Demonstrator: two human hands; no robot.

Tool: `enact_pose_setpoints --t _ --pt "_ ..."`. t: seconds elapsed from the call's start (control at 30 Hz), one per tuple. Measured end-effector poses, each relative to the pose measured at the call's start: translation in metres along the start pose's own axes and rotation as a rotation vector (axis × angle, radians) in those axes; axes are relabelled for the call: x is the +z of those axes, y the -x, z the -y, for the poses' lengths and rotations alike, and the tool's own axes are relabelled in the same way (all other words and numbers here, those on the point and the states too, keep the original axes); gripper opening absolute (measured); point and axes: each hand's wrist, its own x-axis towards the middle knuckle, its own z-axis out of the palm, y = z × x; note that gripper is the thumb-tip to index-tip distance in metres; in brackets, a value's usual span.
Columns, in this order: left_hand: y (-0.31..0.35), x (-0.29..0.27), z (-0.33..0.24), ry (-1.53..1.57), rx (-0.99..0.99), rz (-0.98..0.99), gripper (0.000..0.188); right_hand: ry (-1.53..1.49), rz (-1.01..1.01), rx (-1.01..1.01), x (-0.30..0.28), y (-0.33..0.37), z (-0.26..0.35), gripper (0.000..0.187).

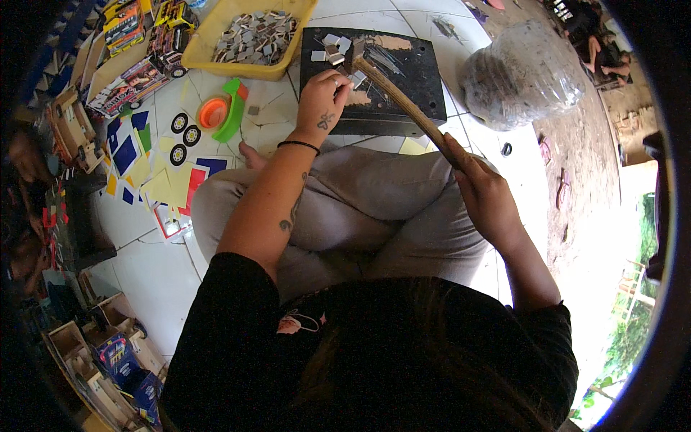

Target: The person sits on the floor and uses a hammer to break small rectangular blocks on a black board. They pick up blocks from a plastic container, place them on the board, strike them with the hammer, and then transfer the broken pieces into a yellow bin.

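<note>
Right hand [489,198] clenched around wooden-handled hammer [408,108], far end over black block [426,78]. Left hand [324,99] at block's left side, fingers curled; cannot tell if pinching anything. Square pieces [335,55] on block; yellow basin [248,70] left of block.

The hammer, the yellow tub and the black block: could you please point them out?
Hammer [408,107]: head view, middle of the wooden handle.
Yellow tub [232,70]: head view, its near wall.
Black block [423,75]: head view, bare top, right side.
</note>
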Motion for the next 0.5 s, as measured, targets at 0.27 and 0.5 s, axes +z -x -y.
enact_pose_setpoints --t 0.27,0.5 --pt "0.0 0.0 0.002 -0.001 0.025 -0.022 0.008 -0.078 -0.09 -0.089 0.009 -0.01 -0.029 0.052" --pt "-0.005 -0.003 -0.001 0.06 -0.06 -0.041 0.016 0.117 -0.239 0.115 0.014 -0.077 -0.131 0.03"
